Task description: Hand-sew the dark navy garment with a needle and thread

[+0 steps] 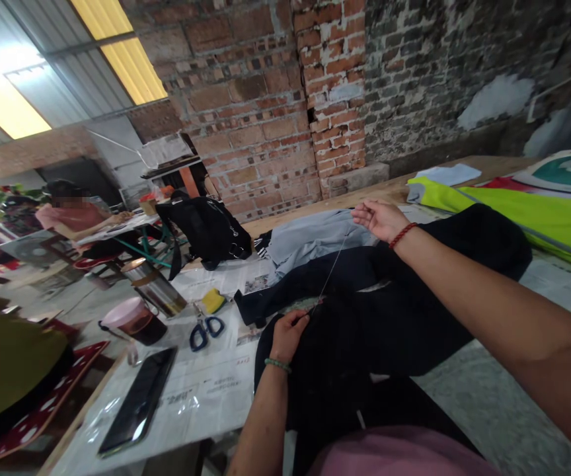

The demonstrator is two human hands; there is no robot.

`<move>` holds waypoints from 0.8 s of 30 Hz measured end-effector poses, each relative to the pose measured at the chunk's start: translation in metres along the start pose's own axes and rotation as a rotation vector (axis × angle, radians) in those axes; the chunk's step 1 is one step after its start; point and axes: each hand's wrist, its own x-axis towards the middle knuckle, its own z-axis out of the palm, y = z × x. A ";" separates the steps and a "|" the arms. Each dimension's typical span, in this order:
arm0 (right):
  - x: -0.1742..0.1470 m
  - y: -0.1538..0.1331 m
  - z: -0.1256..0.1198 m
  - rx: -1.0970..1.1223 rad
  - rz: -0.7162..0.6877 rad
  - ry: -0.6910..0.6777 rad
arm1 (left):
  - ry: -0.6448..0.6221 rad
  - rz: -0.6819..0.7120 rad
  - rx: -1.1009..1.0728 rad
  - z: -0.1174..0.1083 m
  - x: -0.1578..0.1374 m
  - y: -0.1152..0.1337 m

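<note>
A black garment [335, 357] lies bunched over my lap and the table edge. My left hand [288, 337], with a green bead bracelet, is closed and pinches a fold of it. From that fold a pale thread [334, 268] runs taut, up and to the right. At its upper end my right hand [379, 219], wearing a red braided band, is raised with closed fingers. Whether a needle is between those fingers I cannot make out. Behind the thread lie a dark navy cloth piece [310, 274] and a light grey cloth [305, 238].
Scissors [207, 332], a yellow object [213, 301], a lidded cup [137, 320], a steel flask [154, 287] and a phone [139, 400] stand or lie left. A black bag [206, 228] is behind. Neon cloth [508, 215] and an iron [566, 170] are right. People sit left.
</note>
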 end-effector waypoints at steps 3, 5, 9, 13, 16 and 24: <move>0.009 -0.008 0.002 0.003 -0.049 0.020 | 0.004 0.008 0.014 0.000 0.000 0.002; 0.012 -0.011 0.004 -0.009 -0.088 0.035 | -0.004 0.005 0.005 0.001 -0.001 0.003; 0.014 -0.014 0.008 -0.048 -0.167 0.050 | -0.017 -0.024 -0.027 0.001 0.000 0.002; 0.020 -0.020 0.008 -0.075 -0.241 0.090 | -0.004 -0.027 -0.026 0.001 0.000 0.001; 0.029 -0.029 0.005 -0.094 -0.290 0.118 | -0.014 -0.024 -0.016 0.001 0.000 0.000; -0.010 0.022 0.020 -0.362 -0.226 -0.095 | -0.016 -0.005 0.008 0.002 0.000 -0.001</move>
